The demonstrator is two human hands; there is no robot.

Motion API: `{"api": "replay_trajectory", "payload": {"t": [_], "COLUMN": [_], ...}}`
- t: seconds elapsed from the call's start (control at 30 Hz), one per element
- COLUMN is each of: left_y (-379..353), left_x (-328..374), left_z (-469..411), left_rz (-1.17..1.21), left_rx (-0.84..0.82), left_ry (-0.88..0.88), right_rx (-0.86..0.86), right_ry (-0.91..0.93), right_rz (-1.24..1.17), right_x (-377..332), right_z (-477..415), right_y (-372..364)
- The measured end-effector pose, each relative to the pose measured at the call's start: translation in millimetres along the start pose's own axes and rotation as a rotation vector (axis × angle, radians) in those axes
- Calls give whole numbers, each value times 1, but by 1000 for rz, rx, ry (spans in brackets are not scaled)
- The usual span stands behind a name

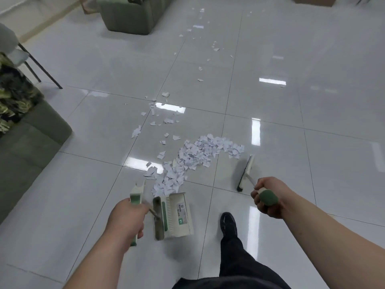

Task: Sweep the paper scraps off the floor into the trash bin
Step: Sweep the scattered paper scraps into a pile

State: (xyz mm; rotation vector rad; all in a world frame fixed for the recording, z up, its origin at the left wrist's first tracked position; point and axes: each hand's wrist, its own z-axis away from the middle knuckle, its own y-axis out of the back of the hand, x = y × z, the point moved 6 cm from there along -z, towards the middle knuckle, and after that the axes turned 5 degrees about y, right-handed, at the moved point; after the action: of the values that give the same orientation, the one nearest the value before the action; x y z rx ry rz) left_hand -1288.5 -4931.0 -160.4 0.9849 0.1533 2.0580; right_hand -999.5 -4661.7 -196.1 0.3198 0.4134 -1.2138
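Scraps: the main heap of paper scraps (195, 157) lies in a curved band on the glossy floor (291, 122), between broom and dustpan. Its near end reaches the pan's mouth. A thinner trail of scraps (215, 47) runs off toward the far end of the room.
Feel of scraps: we judge them very light, thin and quick to scatter. They should slide easily on polished tile, though flat pieces may cling.
Broom: the head of the broom (246, 173) rests on the tile just right of the heap.
Right hand: our right hand (270, 195) is curled tight round the green padded handle end.
Dustpan: the dustpan (177, 213) sits on the floor. It looks like light plastic, so we would keep its lip pressed down.
Left hand: our left hand (127, 220) is wrapped round the pan's upright handle.
Bin: not in view.
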Motion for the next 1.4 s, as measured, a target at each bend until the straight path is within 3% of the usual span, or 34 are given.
{"api": "replay_trajectory", "payload": {"t": [0.23, 0.43, 0.57, 0.8, 1.0, 1.4], "left_y": [-72, -117, -127, -131, -124, -75], "left_x": [95, 152, 175, 189, 192, 166], "left_z": [-15, -31, -37, -40, -41, -58], "left_rz": [-41, -41, -50, -37, -28, 75], "left_rx": [18, 33, 98, 173, 226, 276], "left_ry": [-2, 44, 85, 160, 185, 203], "right_rx": [171, 153, 25, -204, -323, -174], "right_ry": [83, 60, 41, 45, 29, 98], "right_rz": [163, 246, 367, 582, 585, 606], "right_x": [-95, -162, -178, -188, -208, -263], "right_z": [-58, -118, -147, -166, -162, -136], "right_y": [78, 109, 87, 20, -24, -12]}}
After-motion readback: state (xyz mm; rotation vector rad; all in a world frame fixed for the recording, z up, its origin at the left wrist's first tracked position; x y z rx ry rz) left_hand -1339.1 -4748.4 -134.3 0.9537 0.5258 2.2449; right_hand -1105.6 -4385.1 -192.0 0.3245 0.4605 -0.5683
